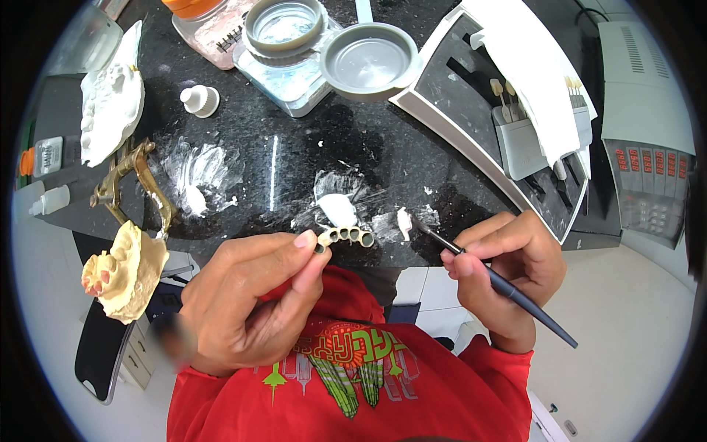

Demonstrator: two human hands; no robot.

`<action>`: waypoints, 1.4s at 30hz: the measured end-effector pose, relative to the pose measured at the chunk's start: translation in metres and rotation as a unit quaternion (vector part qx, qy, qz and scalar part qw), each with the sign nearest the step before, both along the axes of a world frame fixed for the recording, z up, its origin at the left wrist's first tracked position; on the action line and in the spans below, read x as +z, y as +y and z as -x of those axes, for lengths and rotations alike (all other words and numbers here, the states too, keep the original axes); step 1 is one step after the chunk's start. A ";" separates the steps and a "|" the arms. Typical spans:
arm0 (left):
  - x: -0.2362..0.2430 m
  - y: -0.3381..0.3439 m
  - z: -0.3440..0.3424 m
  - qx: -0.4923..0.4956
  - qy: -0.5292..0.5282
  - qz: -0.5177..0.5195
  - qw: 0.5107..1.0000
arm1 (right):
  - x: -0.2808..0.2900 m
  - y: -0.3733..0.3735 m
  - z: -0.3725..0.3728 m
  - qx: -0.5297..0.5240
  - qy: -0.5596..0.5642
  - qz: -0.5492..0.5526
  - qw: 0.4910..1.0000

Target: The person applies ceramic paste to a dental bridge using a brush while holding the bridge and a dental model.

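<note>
Close work at the black speckled stone worktop (254, 140)

I see the left hand (254, 295) and right hand (515, 254): the right's fingers pinch a slim dark-handled brush (508, 289), the left's a cream, curved row of hollow tooth crowns (350, 235), near a white mound (337, 211). The brush tip is near a small white dab (404, 223).

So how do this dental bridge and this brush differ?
The dental bridge is a short row of hollow crowns; the brush is long and slender. The dental bridge is cream, dark inside; the brush has a dark blue-grey handle. Your left hand holds the dental bridge, your right hand the brush. Both are hand-held.
</note>
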State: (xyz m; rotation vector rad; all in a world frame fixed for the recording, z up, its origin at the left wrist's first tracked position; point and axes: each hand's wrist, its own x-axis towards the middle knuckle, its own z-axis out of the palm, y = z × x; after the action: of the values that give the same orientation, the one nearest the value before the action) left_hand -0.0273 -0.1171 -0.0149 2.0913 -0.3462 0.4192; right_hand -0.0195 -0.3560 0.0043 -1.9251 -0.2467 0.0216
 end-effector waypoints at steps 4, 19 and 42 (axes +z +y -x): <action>0.000 -0.001 0.000 0.001 0.002 0.004 1.000 | 0.000 0.000 0.001 -0.011 0.006 -0.009 1.000; -0.003 -0.004 -0.002 0.020 -0.018 0.040 0.999 | -0.008 0.020 0.002 0.061 -0.111 -0.110 0.986; -0.003 -0.006 0.000 0.033 -0.014 0.030 0.999 | -0.014 0.041 -0.002 0.090 -0.184 -0.031 0.978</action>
State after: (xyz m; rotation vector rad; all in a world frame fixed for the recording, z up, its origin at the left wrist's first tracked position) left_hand -0.0277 -0.1232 -0.0183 2.0436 -0.2773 0.4937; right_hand -0.0180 -0.3150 -0.0095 -1.8301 -0.6619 -0.2215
